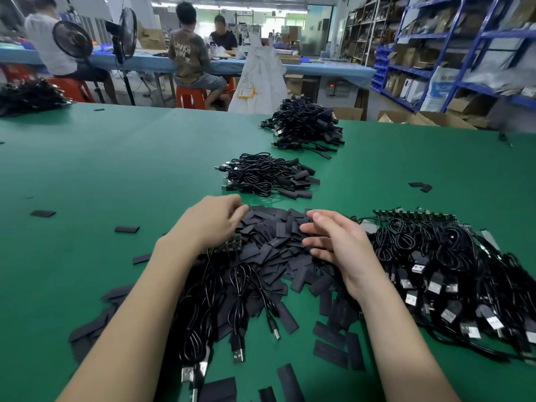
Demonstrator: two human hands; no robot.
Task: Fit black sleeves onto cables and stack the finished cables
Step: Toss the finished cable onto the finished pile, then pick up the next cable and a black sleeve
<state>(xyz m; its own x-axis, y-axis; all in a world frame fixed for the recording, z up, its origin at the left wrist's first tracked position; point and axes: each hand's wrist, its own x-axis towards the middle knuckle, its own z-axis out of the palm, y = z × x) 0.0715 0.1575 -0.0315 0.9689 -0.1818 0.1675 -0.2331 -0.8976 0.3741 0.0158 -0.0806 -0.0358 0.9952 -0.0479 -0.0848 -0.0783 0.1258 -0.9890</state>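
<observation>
A heap of flat black sleeves [278,248] lies in front of me on the green table [116,169]. My left hand [214,219] reaches onto its far left edge, fingers curled and pinching at a black sleeve there. Under that wrist lies a bundle of black cables [237,288] with small green circuit boards at one end and USB plugs towards me. My right hand [336,245] hovers over the heap's right side, fingers spread and holding nothing. A large pile of unsleeved cables [452,262] sits to the right. Two stacks of sleeved cables lie beyond, one near [269,175] and one far [304,126].
Loose sleeves [126,229] are scattered on the table to the left, near the front edge and at the right [420,186]. Another cable pile [29,95] is at the far left. People sit at a blue bench behind; shelving [464,53] stands on the right.
</observation>
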